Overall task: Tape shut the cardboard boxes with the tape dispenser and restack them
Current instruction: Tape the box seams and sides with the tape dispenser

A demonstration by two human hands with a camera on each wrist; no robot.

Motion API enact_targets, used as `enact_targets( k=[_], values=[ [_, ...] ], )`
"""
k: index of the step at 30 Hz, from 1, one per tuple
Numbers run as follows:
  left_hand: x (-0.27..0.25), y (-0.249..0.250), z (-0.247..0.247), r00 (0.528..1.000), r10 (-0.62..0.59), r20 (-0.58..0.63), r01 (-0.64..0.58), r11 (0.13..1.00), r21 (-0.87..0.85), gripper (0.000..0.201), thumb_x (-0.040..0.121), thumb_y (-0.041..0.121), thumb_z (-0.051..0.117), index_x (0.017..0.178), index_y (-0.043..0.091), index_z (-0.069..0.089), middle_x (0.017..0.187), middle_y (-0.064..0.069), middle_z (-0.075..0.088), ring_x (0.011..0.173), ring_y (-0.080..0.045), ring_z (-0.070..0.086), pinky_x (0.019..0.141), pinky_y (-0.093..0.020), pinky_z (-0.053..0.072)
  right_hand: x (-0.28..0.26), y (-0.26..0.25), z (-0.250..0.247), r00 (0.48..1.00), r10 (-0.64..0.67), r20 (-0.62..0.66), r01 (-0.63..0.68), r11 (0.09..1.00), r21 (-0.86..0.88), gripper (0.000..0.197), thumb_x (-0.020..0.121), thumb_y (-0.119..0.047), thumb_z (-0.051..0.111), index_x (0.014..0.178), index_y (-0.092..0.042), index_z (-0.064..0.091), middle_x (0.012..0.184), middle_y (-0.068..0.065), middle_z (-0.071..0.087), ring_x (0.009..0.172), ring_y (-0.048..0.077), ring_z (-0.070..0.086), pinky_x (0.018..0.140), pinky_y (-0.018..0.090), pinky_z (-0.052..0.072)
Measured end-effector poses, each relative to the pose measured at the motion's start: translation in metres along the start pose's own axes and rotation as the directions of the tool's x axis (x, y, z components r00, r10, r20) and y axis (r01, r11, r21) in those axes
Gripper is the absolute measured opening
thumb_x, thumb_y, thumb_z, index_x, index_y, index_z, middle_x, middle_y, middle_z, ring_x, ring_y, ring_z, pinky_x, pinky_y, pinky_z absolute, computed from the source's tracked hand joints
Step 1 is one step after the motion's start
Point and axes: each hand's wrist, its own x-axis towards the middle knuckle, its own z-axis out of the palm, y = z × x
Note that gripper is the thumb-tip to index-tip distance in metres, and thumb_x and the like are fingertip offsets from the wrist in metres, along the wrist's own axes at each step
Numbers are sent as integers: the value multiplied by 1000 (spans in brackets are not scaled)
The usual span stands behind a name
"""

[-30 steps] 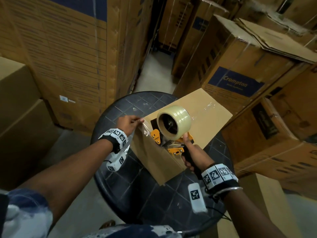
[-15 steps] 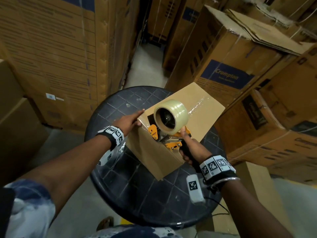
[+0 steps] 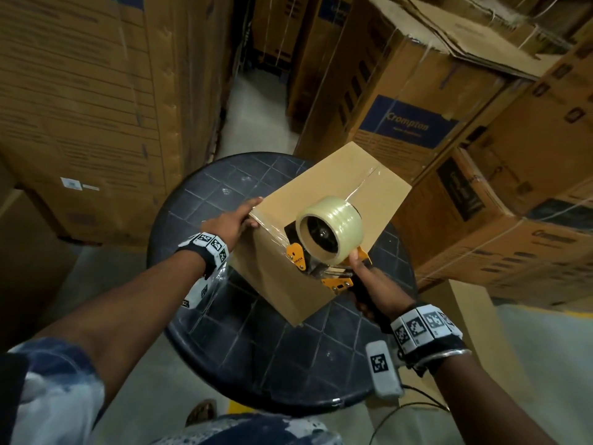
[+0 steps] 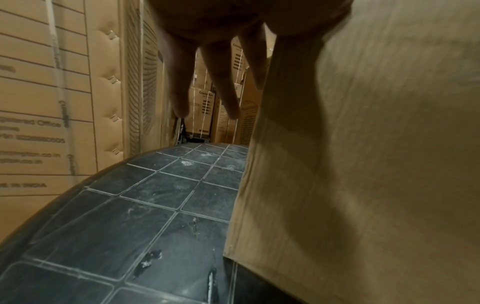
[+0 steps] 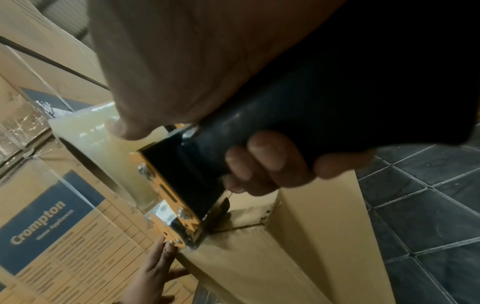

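A plain cardboard box (image 3: 362, 184) stands on the round black table (image 3: 205, 200), with clear tape running along its top. My right hand (image 3: 372, 284) grips the black handle of the orange tape dispenser (image 3: 327, 239), whose clear tape roll sits over the box's near top edge. In the right wrist view the dispenser (image 5: 176, 181) has its blade end on the box's top (image 5: 233, 255), and my thumb touches the roll. My left hand (image 3: 231, 221) lies with straight fingers against the box's left corner. The left wrist view shows those fingers (image 4: 221, 82) spread beside the box's side (image 4: 363, 164).
Tall stacks of printed cardboard cartons (image 3: 96, 107) stand close around the table on the left, and more cartons (image 3: 407, 123) crowd the right and back. A narrow floor aisle (image 3: 253, 114) runs away between them. The table's tiled top (image 4: 161, 195) extends left of the box.
The dispenser has travelled toward me along the box's top, from mid-top to the near edge. My left hand has stayed at the box's left corner.
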Motion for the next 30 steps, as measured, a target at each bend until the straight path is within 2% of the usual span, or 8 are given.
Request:
enact_targets(
  k=[2, 4, 8, 13, 16, 20, 24, 30],
  values=[
    [2, 0, 1, 999, 34, 5, -34, 997, -67, 51, 105, 37, 36, 150, 51, 17, 123, 4, 62, 122, -30, 56, 95, -45, 44, -2, 0, 1, 1000, -8, -10, 8, 1000, 13, 113, 47, -112, 40, 88, -8, 61, 62, 6, 47, 45, 15, 38, 45, 25, 31],
    [6, -5, 2, 997, 75, 11, -74, 994, -78, 65, 100, 42, 47, 155, 40, 13, 157, -2, 34, 143, -32, 33, 110, -51, 31, -3, 0, 1, 1000, -1, -13, 1, 1000, 18, 111, 48, -111, 39, 88, -10, 60, 58, 4, 47, 44, 14, 37, 45, 24, 30],
    [6, -6, 7, 979, 199, -44, -193, 975, 108, 95, 85, 77, 39, 157, 33, -6, 163, 9, -10, 151, -21, -4, 115, -59, 4, -3, 0, 2, 1000, 5, -17, -5, 1000, 6, 114, 46, -113, 36, 87, -10, 62, 60, 6, 47, 43, 14, 38, 44, 23, 31],
    [-3, 22, 23, 881, 457, 123, -471, 821, 323, 94, 76, 88, -4, 153, 37, 5, 160, 14, -4, 151, -20, -8, 116, -62, -10, 2, 1, 1, 999, 34, -26, -33, 999, 37, 125, 46, -113, 39, 102, -5, 68, 69, 9, 50, 49, 16, 40, 47, 26, 32],
    [1, 24, 29, 868, 467, 168, -494, 784, 375, 99, 72, 85, -16, 150, 41, 28, 156, 20, 2, 148, -14, -11, 115, -58, -16, 2, 0, 1, 999, 35, -14, -34, 999, 39, 115, 48, -112, 39, 91, -9, 65, 68, 7, 49, 49, 16, 39, 49, 27, 32],
    [4, 26, 28, 882, 438, 172, -470, 799, 376, 111, 61, 92, -17, 148, 43, 33, 159, 22, 8, 150, -13, -6, 118, -56, -13, 4, 0, 2, 999, 33, -14, -33, 999, 42, 106, 51, -112, 39, 78, -11, 60, 64, 6, 49, 47, 16, 39, 48, 27, 33],
    [7, 26, 29, 901, 404, 156, -432, 817, 382, 105, 64, 93, -3, 152, 41, 24, 161, 19, 13, 151, -12, -6, 119, -56, -9, 4, 1, 2, 999, 31, -14, -30, 999, 45, 101, 52, -112, 38, 70, -15, 58, 64, 6, 49, 47, 16, 40, 49, 27, 33],
    [8, 24, 30, 905, 408, 119, -421, 827, 372, 106, 62, 92, -16, 152, 39, -3, 158, 23, -7, 145, -6, -19, 118, -51, -13, -3, 4, 1, 1000, 4, -22, -3, 999, 44, 106, 49, -111, 41, 79, -11, 56, 61, 4, 45, 45, 15, 36, 46, 25, 30]
  ],
)
